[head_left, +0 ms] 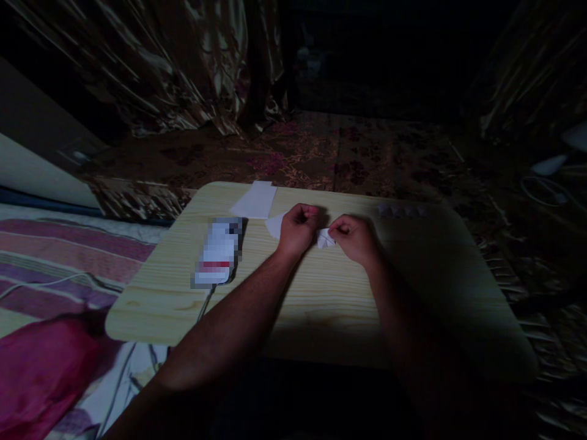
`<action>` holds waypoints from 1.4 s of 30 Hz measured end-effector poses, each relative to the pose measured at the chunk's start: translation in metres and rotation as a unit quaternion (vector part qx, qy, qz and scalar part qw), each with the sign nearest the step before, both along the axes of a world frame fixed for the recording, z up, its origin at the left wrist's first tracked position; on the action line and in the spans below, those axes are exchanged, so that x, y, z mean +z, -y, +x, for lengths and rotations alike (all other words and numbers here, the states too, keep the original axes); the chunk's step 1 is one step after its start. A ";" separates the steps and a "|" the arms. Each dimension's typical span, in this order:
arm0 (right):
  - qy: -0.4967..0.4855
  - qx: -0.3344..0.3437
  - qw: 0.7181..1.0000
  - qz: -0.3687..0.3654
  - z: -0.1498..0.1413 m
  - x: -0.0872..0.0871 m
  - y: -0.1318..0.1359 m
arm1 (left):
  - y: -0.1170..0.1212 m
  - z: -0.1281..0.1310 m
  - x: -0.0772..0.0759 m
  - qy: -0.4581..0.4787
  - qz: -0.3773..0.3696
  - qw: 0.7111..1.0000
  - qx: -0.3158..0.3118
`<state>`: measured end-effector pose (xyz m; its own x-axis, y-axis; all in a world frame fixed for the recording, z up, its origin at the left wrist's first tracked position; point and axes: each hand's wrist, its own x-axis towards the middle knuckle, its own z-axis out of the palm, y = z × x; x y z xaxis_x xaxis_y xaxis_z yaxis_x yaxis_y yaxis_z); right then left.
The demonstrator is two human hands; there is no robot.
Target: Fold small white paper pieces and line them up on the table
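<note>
- The right hand is narrow: I see its thumb and forefinger brought together on the upper right edge of a small folded paper.
- The left hand is curled, its fingers bent inward at the paper's opposite side; from my view I cannot tell whether it grips the paper or only steadies it.
- I judge that a fingertip hold is used because the piece is slight and creased, and a fuller grasp would cover or crush its folds.
- The folded paper lies between the two hands, just left of the right hand's fingertips and close beside the left hand, low over the tabletop, which probably lends support from beneath.
- A loose paper piece lies just left of the left hand, which partly hides it; farther beyond that hand are flat paper sheets. Both seem placed to be near the left hand, yet outside the working space.
- A row of small pale pieces stands beyond and to the right of the right hand, apparently set aside in order; the dimness hides their detail from me.
- A phone, pixelated in my view, lies left of the left hand, with a cable running from its near end.
</note>
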<state>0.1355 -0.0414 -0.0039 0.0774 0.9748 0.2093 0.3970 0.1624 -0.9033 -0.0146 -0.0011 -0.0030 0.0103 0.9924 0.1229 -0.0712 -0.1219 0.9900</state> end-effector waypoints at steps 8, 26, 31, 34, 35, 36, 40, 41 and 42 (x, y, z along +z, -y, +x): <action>-0.120 -0.071 0.990 0.007 0.005 0.003 -0.005 | 0.008 0.002 0.007 0.017 -0.051 0.990 -0.133; -0.121 0.017 0.992 0.023 0.002 0.001 -0.002 | 0.002 -0.012 0.012 -0.101 -0.052 0.977 -0.182; -0.119 0.032 0.992 0.012 0.000 0.002 -0.001 | 0.000 -0.015 0.015 -0.111 -0.064 0.971 -0.202; -0.123 0.035 0.992 0.008 -0.001 0.003 0.000 | 0.000 -0.016 0.015 -0.113 -0.067 0.968 -0.212; -0.123 0.036 0.992 0.006 -0.001 0.003 0.000 | -0.001 -0.017 0.015 -0.113 -0.068 0.968 -0.214; -0.123 0.037 0.992 0.003 0.000 0.004 0.001 | -0.001 -0.017 0.014 -0.110 -0.069 0.968 -0.216; -0.139 0.068 0.988 -0.005 0.002 0.007 0.003 | -0.003 -0.018 0.012 -0.065 -0.088 0.968 -0.228; -0.143 0.080 0.986 -0.009 0.003 0.008 0.003 | -0.003 -0.019 0.012 -0.048 -0.097 0.967 -0.231; -0.147 0.090 0.985 -0.012 0.003 0.009 0.004 | -0.003 -0.019 0.012 -0.032 -0.106 0.966 -0.233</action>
<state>0.1389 -0.0452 0.0051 -0.0441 0.9827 0.1799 0.0854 0.1832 -0.9794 -0.0335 0.0021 0.0092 0.4622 0.8812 -0.0990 -0.0062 0.1149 0.9934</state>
